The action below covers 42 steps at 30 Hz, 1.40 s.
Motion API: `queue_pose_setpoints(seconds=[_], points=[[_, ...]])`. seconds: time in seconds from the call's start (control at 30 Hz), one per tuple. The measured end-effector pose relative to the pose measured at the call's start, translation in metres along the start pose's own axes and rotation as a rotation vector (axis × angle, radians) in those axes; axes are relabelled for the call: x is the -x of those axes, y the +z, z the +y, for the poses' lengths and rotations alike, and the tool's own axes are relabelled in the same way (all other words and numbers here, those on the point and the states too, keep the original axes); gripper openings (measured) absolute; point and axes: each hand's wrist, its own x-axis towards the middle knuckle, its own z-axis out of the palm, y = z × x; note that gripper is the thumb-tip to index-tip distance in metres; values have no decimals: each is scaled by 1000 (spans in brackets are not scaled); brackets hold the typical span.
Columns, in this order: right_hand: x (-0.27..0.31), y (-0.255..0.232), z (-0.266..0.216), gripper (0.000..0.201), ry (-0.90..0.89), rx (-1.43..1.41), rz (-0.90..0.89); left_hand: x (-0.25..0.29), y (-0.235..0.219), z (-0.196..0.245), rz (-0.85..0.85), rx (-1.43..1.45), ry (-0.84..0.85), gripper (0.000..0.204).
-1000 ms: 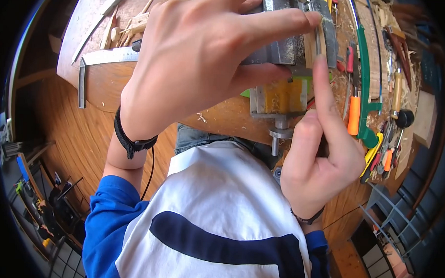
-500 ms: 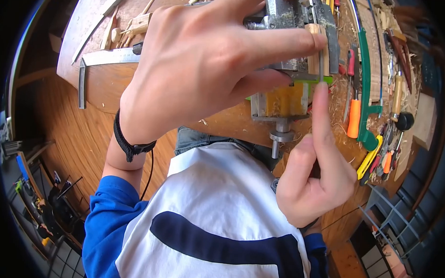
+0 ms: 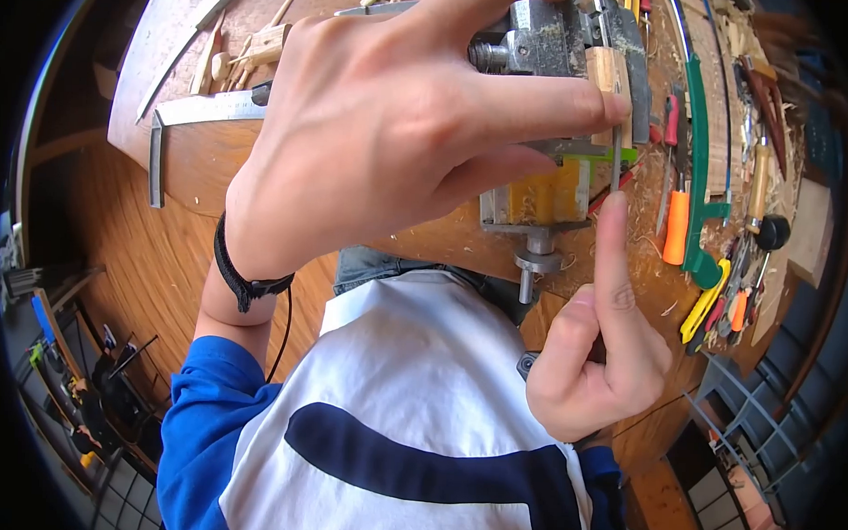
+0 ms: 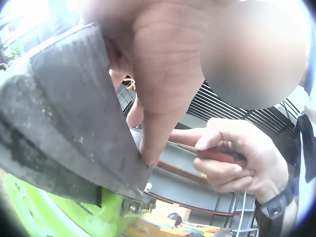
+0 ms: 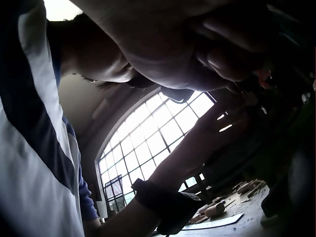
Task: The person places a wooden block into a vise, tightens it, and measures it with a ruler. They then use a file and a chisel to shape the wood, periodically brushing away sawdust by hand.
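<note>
Closest to the person's body, in front of the white shirt [image 3: 393,357], the right hand [image 3: 603,351] is curled into a loose fist around a red handle [image 4: 222,157], with the forefinger stretched straight out along a slim metal tool [image 3: 616,164]. That tool runs from the fingertip up to a pale wooden piece [image 3: 604,64], which sits between the jaws of a heavy grey vise [image 3: 544,36] at the bench edge. The left hand [image 3: 382,133], a black band [image 3: 246,279] round its wrist, spreads over the vise with its fingers apart and closed around nothing; its forefinger reaches across so that the tip rests where the tool meets the wood. Below the vise, its metal screw [image 3: 536,262] juts out toward the person, over the front of the wooden bench [image 3: 425,246]. Just beyond the right hand lie a yellow-handled tool [image 3: 703,305], an orange handle [image 3: 676,227] and a long green-framed tool [image 3: 698,162], with pale shavings scattered about. Over on the left side of the bench, a metal square [image 3: 210,110] lies near some carved wood [image 3: 262,44]. Farthest off, a tall arched window [image 5: 148,133] lets in bright light.
</note>
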Motion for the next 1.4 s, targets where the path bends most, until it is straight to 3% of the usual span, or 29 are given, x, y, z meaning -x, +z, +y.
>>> queue_pose_setpoints(seconds=[0.07,0.17,0.27,0.37,0.47,0.67,0.77,0.87,0.97,1.07,1.17,1.27,1.37,1.4], points=[[-2,2,1,50,5,14,-4,0,5,3,81,-16,-9,50],[-16,15,3,50,-18,-77,109,-1,17,9,203,-41,-18,50],[-19,15,1,50,6,-26,75,-13,66,-32,555,68,204,49],[-11,10,-6,50,33,36,50,-4,63,-27,522,27,166,47],[4,7,-3,50,41,23,46,-1,15,12,374,0,69,46],[-9,10,-2,50,21,8,53,4,6,6,-18,-64,-73,47],[-22,14,-2,51,22,-9,57,-6,64,-24,512,59,143,49],[-22,13,-5,50,51,9,44,-5,16,9,306,-154,94,51],[-11,11,-4,50,17,33,53,2,19,3,96,-161,-79,49],[-1,8,0,49,-21,53,53,-2,2,22,-16,-118,-145,48],[-5,7,-2,49,3,62,29,3,16,-2,64,-129,15,47],[-17,11,-2,50,9,17,37,-5,8,18,60,-190,-40,50],[-23,16,3,51,-30,4,65,3,27,-1,154,-161,-96,53],[-24,16,3,52,-50,6,75,2,21,1,100,-141,-111,56]])
